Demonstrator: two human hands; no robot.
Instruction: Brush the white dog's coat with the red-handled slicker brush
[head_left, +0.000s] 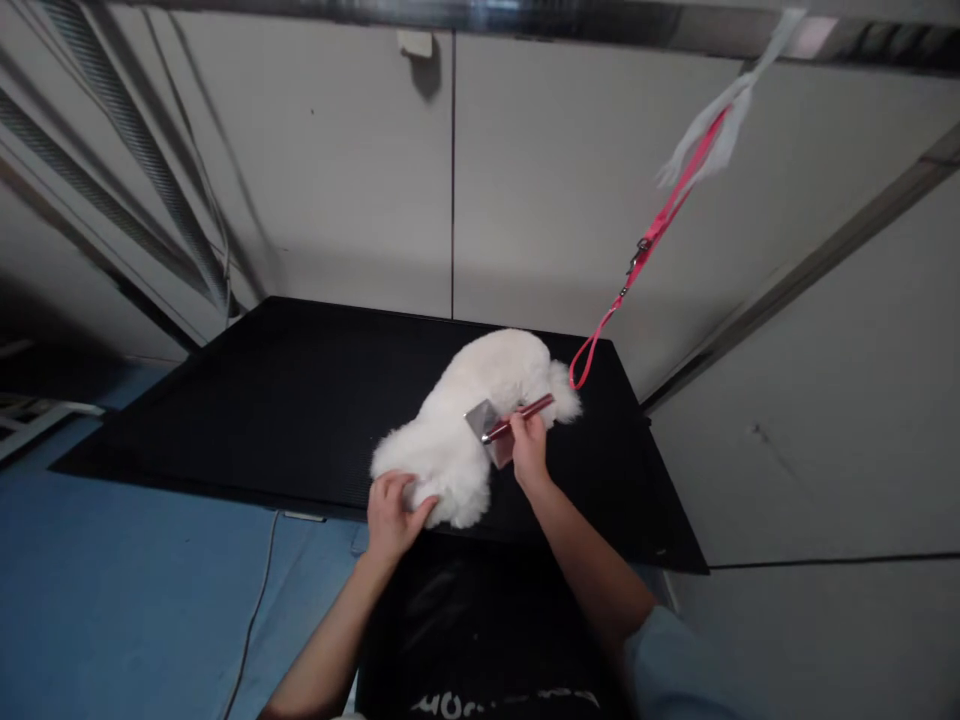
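Observation:
A fluffy white dog (pixel 480 385) lies across the black table mat (pixel 300 390), its face not discernible from above. My left hand (pixel 394 512) grips the fur at its near end, with thumb and fingers curled around it. In my right hand (pixel 529 448) is a slicker brush (pixel 525 418) with a dark red handle and a flat silver head. The brush head is at the dog's side, by the middle of the body. Whether its pins touch the coat is hidden.
A pink leash (pixel 660 225) hangs from a metal bar (pixel 570 30) by a white strip, its loop beside the dog's far end. Grey ribbed hoses (pixel 142 140) run down at the left. A pale wall (pixel 337 180) stands behind the table. A cord (pixel 255 620) lies on the blue floor.

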